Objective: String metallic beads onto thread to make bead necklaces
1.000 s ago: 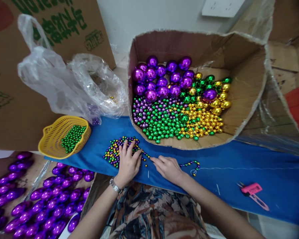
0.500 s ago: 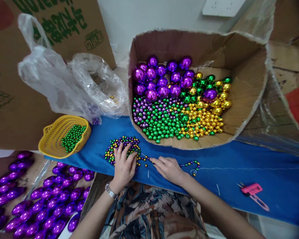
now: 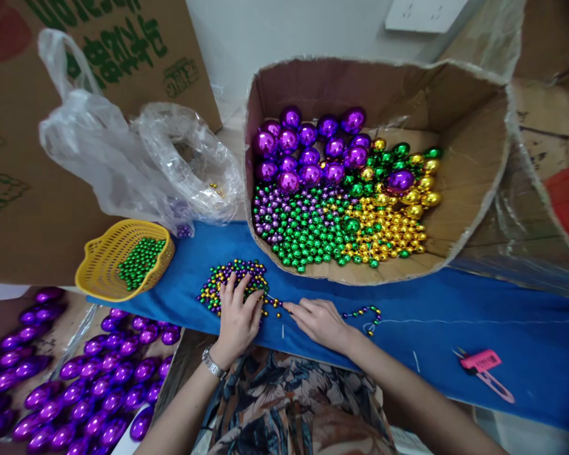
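My left hand (image 3: pixel 239 316), a metal-band watch on its wrist, lies with fingers spread on a pile of small green, gold and purple beads (image 3: pixel 213 292). Just to the right, my right hand (image 3: pixel 320 322) is closed in a pinch on a thin needle (image 3: pixel 268 296). Its tip points left to the pile's edge by my left fingertips, and a few beads sit along it. Beyond my right hand a short strand of strung beads (image 3: pixel 360 311) curls on the blue cloth (image 3: pixel 422 344), with a thin thread running on to the right. My fingers partly cover the pile.
A cardboard box (image 3: pixel 464 183) of purple, green and gold balls stands behind the cloth. At left are a yellow basket (image 3: pixel 95 265) of green beads and clear plastic bags (image 3: pixel 90 145). Pink thread snips (image 3: pixel 483 363) lie right. Large purple ornaments (image 3: pixel 95 385) fill the lower left.
A few beads now show on the needle where a bare length showed before. Both hands have stayed nearly in place, and the view has shifted very slightly.
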A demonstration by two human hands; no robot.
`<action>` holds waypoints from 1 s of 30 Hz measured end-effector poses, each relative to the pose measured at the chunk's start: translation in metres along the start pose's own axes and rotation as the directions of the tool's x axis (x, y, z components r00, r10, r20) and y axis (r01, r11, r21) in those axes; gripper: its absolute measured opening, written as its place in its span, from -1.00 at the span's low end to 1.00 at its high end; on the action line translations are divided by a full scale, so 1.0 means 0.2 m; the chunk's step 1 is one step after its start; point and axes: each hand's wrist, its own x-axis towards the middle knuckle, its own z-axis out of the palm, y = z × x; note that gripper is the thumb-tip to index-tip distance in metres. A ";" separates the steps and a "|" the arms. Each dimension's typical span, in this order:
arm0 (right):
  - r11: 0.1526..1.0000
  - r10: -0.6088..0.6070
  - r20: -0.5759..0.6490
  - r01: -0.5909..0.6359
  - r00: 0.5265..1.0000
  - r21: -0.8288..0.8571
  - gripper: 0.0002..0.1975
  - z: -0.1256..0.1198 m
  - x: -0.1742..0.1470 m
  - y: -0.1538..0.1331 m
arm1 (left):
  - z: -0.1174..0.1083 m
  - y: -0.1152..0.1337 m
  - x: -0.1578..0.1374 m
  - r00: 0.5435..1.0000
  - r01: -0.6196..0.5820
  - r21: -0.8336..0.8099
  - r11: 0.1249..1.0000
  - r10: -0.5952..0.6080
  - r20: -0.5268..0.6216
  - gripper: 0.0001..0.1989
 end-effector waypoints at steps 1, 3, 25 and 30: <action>1.000 0.001 0.001 -0.001 1.000 -0.002 -0.66 0.00 0.00 0.00 | 0.00 0.00 0.00 1.000 0.000 0.002 1.000 0.000 0.001 -0.75; 1.000 0.006 0.001 -0.006 1.000 -0.007 -0.67 0.00 0.01 0.00 | 0.00 0.00 0.00 1.000 -0.005 0.008 1.000 0.005 0.000 -0.75; 0.998 -0.056 -0.229 0.048 0.972 -0.040 -0.69 -0.15 -0.16 0.06 | -0.09 0.11 0.11 0.983 0.177 -0.528 0.830 -0.171 0.062 -0.81; 0.981 0.180 -0.191 -0.190 0.965 -0.039 -0.64 -0.31 -0.40 0.25 | -0.03 0.35 0.10 0.954 0.280 -0.612 0.740 -0.145 0.262 -0.74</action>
